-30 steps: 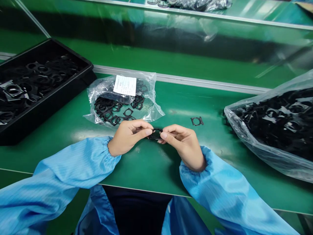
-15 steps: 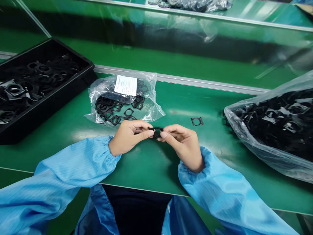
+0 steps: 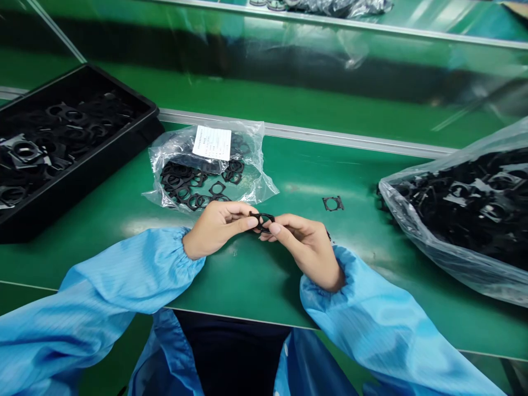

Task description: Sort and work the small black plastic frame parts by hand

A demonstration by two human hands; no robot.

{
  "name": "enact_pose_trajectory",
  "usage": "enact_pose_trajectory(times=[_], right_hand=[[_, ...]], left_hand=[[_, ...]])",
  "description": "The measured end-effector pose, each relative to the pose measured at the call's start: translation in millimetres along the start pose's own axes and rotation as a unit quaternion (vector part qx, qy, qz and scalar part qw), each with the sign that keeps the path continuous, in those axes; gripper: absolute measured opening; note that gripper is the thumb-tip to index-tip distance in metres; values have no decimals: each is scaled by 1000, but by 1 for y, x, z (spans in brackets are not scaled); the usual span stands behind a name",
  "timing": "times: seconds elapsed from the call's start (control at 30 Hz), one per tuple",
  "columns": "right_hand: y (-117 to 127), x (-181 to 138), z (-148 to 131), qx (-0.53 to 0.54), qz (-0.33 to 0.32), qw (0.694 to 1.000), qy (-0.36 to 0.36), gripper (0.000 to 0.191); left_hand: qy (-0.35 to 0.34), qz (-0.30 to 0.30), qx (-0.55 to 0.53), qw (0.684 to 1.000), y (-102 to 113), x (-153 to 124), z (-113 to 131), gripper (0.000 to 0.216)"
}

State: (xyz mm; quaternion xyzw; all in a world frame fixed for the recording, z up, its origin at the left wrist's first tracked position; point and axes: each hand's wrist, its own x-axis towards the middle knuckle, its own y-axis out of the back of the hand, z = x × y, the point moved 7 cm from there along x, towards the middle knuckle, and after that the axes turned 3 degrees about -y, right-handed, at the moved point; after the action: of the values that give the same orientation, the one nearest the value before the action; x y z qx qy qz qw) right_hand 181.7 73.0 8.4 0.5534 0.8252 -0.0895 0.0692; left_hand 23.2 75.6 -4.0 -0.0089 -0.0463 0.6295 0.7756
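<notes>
A small black plastic frame with a round opening [image 3: 264,216] is held up between my two hands, over the green bench. My left hand [image 3: 220,226] pinches its left end between thumb and fingers. At its right edge my right hand [image 3: 307,242] grips it with thumb and bent fingers, which hide part of that side. Just beyond my hands lies a clear plastic bag [image 3: 253,190] with a white label [image 3: 212,143] and several thin black rings [image 3: 183,184] inside. One loose black frame [image 3: 332,203] rests flat on the bench, right of my hands.
A black bin [image 3: 119,144] full of black frames stands at the left. On the right, a large clear bag [image 3: 416,247] holds many similar black parts. A metal strip [image 3: 313,138] and a green panel [image 3: 289,104] run along the back of the bench [image 3: 247,286].
The black frame has tilted a little between my fingers. My right hand has shifted slightly down and its fingers have moved along the frame's edge.
</notes>
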Motion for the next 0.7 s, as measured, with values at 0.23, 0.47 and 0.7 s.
enact_pose_trajectory(times=[0.23, 0.47, 0.7], right_hand=[[-1, 1, 3, 35, -9, 999, -25, 38], [0, 1, 11, 33, 15, 998, -43, 38], [-1, 1, 7, 74, 13, 997, -35, 39]], left_hand=[[-11, 10, 8, 1000, 3, 1, 0, 26], [-32, 41, 31, 998, 3, -3, 6, 24], [-26, 25, 32, 999, 0, -3, 9, 25]])
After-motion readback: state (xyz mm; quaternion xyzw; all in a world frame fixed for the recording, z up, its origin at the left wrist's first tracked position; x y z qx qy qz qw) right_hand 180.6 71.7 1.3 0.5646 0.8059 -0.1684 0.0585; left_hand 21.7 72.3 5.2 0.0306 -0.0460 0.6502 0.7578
